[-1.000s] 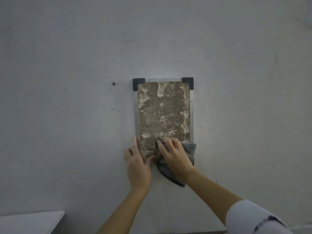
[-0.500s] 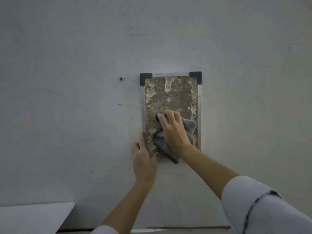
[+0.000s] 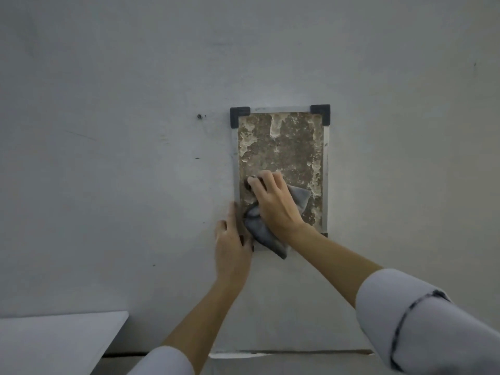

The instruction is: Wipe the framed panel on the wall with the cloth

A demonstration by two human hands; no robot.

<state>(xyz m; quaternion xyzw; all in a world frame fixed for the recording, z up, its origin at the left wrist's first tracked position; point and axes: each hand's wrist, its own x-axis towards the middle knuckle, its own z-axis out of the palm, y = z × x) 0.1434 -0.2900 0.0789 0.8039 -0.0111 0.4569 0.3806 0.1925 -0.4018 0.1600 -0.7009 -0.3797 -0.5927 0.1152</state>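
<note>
The right hand (image 3: 273, 204) lies flat, fingers loosely spread, pressing the grey cloth (image 3: 259, 231) against the framed panel (image 3: 281, 147); the cloth is pinned under the palm, not gripped, with corners poking out at 3 and 6 o'clock of the hand. A second ago this hand worked at the panel's bottom edge; it has since climbed to the lower-middle and slid toward the 9 o'clock side, so the wipe appears to be travelling upward with the top half probably still to do. The left hand (image 3: 232, 244) is open and holds nothing, its fingertips resting on the wall (image 3: 108, 158) and the frame's lower-left corner, as before, seemingly steadying it. The panel hangs on the wall at centre, mottled brown with pale patches toward 12 o'clock. A pale bench (image 3: 54, 342) sits at 8 o'clock.
</note>
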